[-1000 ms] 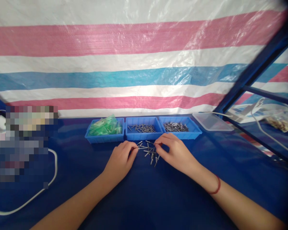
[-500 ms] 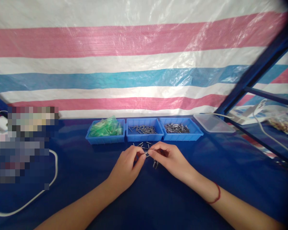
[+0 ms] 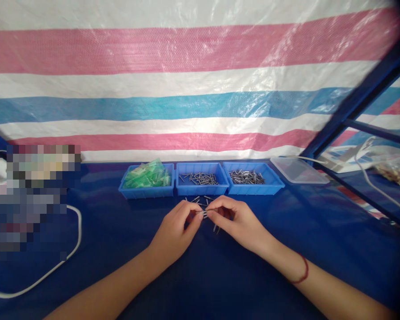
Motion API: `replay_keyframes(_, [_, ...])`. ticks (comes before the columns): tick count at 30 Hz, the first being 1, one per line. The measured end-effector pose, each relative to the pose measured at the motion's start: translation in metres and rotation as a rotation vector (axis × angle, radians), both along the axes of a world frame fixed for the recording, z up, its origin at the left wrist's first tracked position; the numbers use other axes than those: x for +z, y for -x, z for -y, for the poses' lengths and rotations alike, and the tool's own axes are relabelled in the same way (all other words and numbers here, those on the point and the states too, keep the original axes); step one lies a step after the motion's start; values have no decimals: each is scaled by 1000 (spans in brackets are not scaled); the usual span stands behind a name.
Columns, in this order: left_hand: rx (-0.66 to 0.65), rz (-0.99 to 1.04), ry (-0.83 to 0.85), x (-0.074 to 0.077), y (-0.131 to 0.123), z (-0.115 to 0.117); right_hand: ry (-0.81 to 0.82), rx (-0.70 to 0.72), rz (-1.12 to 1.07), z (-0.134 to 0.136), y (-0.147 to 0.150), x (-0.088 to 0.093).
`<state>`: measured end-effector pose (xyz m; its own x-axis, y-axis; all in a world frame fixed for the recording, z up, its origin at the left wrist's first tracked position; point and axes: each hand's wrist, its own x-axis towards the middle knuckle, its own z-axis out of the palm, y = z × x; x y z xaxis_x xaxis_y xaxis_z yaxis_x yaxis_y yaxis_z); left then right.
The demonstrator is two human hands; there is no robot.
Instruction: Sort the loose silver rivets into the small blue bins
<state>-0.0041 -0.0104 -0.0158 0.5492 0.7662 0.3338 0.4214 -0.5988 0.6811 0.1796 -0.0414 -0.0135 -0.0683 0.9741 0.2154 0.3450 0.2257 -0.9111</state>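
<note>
My left hand [image 3: 177, 227] is closed in a pinch, thumb against forefinger, on a thin metal pin whose exact kind is too small to make out. Facing it, my right hand [image 3: 238, 218] also pinches a thin metal piece. Their fingertips nearly meet over the blue tabletop [image 3: 173, 284]. Several loose metal pins [image 3: 216, 229] lie beneath and just beyond the fingers, partly hidden by them. Behind the hands, the middle blue bin [image 3: 202, 190] contains short screw-like metal pieces [image 3: 203, 179]. Slim metal pins [image 3: 246, 177] fill part of the right blue bin [image 3: 256, 190].
Green plastic packets [image 3: 148, 175] are heaped in the left blue bin [image 3: 146, 192]. A translucent lid [image 3: 298, 170] lies right of the bins. A white cable [image 3: 79, 229] curves across the left side; a blue metal frame [image 3: 350, 98] rises at right, before a striped sheet [image 3: 186, 106].
Both hands stay pinched together in nearly the same place. The metal piece between the fingertips now looks straighter and more level. The camera view has shifted slightly.
</note>
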Motion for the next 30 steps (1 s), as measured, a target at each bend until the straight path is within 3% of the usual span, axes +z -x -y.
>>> replay_keyframes(9, [51, -76, -73, 3, 4, -4, -162, -2, 220, -1, -5, 1])
replay_keyframes(11, [70, -127, -108, 3, 8, -10, -201, -109, 263, -7, -18, 2])
replay_keyframes(14, [72, -218, -165, 1, 14, -19, -254, -393, 347, -20, -46, 5])
replay_keyframes(16, [78, -285, -204, 0, 17, -22, -261, -543, 518, -26, -63, 9])
replay_keyframes(18, [84, -351, -238, -1, 18, -23, -258, -605, 670, -28, -74, 14])
replay_keyframes(20, [82, -409, -266, -3, 17, -23, -257, -530, 734, -25, -76, 21])
replay_keyframes(26, [45, -470, -319, -5, 14, -25, -70, 166, 709, -8, -56, 27])
replay_keyframes(30, [1, -438, -291, -5, 14, -28, -34, 269, 698, -5, -43, 17])
